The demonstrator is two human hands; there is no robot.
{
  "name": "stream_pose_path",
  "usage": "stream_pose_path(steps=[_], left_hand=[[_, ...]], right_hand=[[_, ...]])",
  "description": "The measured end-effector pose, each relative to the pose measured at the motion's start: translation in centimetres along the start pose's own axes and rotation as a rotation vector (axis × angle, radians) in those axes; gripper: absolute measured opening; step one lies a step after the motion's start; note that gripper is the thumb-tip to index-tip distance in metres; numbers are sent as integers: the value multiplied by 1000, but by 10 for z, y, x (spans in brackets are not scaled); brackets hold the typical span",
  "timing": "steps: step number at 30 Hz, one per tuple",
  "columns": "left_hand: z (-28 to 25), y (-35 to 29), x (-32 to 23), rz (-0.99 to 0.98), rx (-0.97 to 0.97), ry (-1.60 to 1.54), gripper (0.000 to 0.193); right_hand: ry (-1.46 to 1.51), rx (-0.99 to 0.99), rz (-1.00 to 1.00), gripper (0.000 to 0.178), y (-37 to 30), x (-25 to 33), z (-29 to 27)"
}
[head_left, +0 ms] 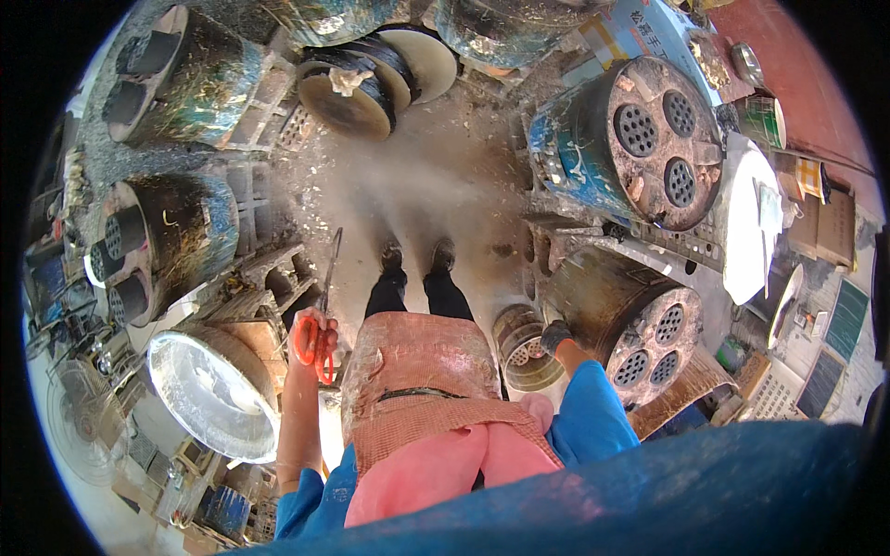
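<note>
My left hand (311, 335) is closed round the orange loop handles of long, dark fire tongs (331, 264), whose thin metal end points away from me over the floor. My right hand (556, 336), in a dark glove, is beside the rim of a small round metal bucket (508, 320) and close to a barrel stove (593, 287); its fingers are too dark to make out. Something pale with holes, like a coal briquette (528, 351), lies inside the bucket. Several dark holed briquettes (668, 324) sit in the stove's top.
Another blue barrel stove (579, 148) with briquettes stands further right; more barrels (190, 232) line the left. A wide white-dusted basin (209, 394) is close on my left. Cable spools (357, 93) lie ahead. Dust or smoke hangs over the floor (408, 195).
</note>
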State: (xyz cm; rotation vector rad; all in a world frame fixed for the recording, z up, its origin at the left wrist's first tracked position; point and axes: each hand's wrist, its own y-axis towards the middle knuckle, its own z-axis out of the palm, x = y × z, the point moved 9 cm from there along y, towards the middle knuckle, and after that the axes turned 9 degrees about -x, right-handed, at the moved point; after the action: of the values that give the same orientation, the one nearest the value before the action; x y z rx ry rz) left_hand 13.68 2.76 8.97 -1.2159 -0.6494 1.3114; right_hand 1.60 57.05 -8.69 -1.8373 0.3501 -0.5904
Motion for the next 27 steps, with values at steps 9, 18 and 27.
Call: stream_pose_path(steps=[9, 18, 27], left_hand=[[-4, -27, 19, -2, 98, -114, 34], [6, -26, 35, -3, 90, 65, 40], [142, -30, 21, 71, 333, 28, 34]], right_hand=[[249, 19, -30, 40, -57, 23, 26], [26, -172, -52, 42, -9, 11, -38], [346, -1448, -572, 49, -220, 199, -426]])
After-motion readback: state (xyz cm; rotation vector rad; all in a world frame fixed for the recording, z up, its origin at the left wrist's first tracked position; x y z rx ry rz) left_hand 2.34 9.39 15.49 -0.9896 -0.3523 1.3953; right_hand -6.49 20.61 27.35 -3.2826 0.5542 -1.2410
